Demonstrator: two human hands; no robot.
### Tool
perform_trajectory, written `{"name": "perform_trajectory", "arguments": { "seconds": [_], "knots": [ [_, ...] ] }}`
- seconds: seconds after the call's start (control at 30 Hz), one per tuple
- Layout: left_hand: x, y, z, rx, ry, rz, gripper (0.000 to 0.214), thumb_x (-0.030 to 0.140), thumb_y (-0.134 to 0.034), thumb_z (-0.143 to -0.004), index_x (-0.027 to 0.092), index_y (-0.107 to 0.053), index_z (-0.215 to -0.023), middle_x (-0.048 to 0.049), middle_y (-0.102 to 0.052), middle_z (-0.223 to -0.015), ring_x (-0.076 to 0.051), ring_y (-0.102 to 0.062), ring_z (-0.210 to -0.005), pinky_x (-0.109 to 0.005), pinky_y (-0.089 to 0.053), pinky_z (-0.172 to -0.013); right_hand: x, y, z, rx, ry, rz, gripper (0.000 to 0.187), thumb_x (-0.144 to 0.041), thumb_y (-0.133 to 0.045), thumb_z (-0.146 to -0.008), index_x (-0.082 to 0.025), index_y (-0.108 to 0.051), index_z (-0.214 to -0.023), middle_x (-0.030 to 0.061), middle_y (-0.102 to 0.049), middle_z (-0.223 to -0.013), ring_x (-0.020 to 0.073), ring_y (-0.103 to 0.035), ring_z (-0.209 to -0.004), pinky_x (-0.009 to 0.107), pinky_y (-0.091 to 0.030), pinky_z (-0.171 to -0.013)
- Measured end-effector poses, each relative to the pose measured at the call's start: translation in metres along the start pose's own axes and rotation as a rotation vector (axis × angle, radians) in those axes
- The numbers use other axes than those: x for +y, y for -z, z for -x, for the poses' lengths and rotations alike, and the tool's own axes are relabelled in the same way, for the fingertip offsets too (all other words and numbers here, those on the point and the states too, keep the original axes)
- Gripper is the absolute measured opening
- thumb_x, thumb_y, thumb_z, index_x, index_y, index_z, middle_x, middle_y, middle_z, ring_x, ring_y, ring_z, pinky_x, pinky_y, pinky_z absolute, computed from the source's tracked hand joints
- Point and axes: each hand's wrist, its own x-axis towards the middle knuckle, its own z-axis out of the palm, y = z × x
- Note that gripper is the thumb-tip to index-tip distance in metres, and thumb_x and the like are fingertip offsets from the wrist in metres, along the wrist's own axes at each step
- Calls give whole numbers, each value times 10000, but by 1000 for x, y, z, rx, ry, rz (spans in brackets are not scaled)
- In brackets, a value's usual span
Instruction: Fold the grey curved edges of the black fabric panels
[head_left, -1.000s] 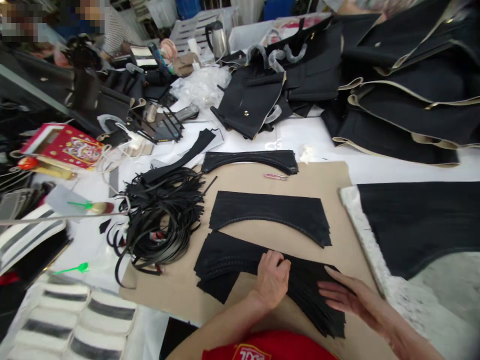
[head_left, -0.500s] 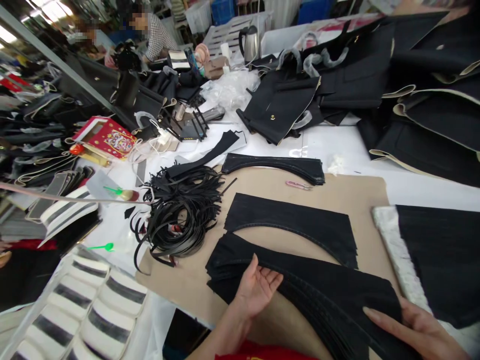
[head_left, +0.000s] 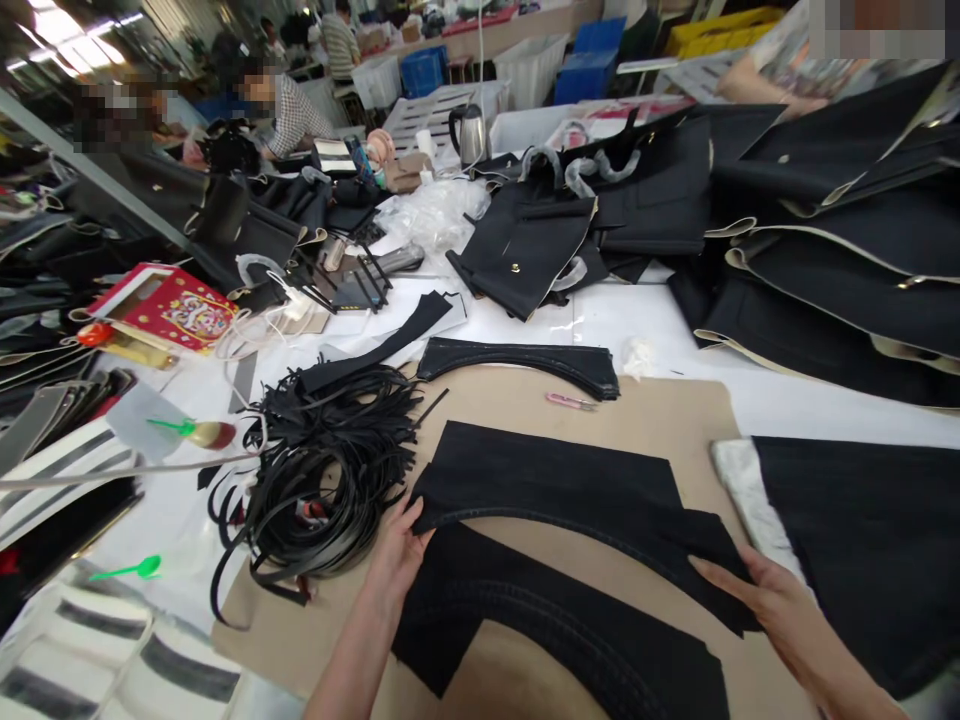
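Note:
Both hands hold a black curved panel (head_left: 716,560), one at each end, over another black panel (head_left: 559,455) of like shape on the brown board. My left hand (head_left: 401,550) pinches its left end between thumb and fingers. The right end sits in the grip of my right hand (head_left: 765,590), thumb on top. Closer to me lies a stack of black curved panels (head_left: 555,610), with a stitched-looking arc along the edge. Past the held piece are a small pile of narrow curved black pieces (head_left: 517,358) and pink thread snips (head_left: 570,402).
A tangle of black strips (head_left: 322,490) lies left on the brown board (head_left: 675,410). To the right is a wide black sheet stack (head_left: 862,540). Black bags (head_left: 525,245), a router (head_left: 360,288) and a kettle (head_left: 472,135) stand beyond. Other people work farther off.
Both hands have moved away from the near stack, carrying a black panel forward over the one lying beyond. My left hand has gone from resting open at the stack to gripping the panel's end.

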Motion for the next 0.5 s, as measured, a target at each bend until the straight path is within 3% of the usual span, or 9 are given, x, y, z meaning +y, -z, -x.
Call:
{"name": "perform_trajectory", "arguments": {
  "seconds": [0.13, 0.23, 0.33, 0.5],
  "knots": [
    [-3, -11, -25, 32, -65, -201, 192, 130, -708, -727, 172, -626, -897, -27, -688, -906, -136, -676, -750, -290, -579, -683, 17, -4, -33, -53, 32, 17, 561, -468, -755, -617, -183, -649, -1088, 80, -729, -1008, 312, -668, -943, 379, -560, -812],
    [-10, -9, -40, 91, -123, -374, 239, 139, -753, -663, 157, -616, -858, -22, -659, -860, -114, -644, -632, -225, -541, -515, 35, -5, -50, 120, 93, 230, 519, -545, -722, -599, -173, -660, -955, 89, -726, -971, 316, -648, -974, 376, -524, -859],
    [-14, -5, -48, 120, -172, -530, 285, 214, -789, -602, 146, -622, -823, -9, -639, -755, -98, -589, -498, -165, -435, -371, 48, -5, -57, 286, 117, 459, 493, -625, -659, -603, -188, -635, -832, 98, -716, -865, 322, -651, -909, 383, -520, -789],
    [-11, -5, -48, 125, -226, -697, 389, 388, -783, -521, 133, -618, -764, 43, -548, -586, -74, -481, -386, -163, -344, -305, 51, -7, -52, 351, 181, 600, 378, -601, -548, -706, -224, -538, -676, 61, -652, -702, 257, -628, -708, 333, -475, -627]
  ]
}}
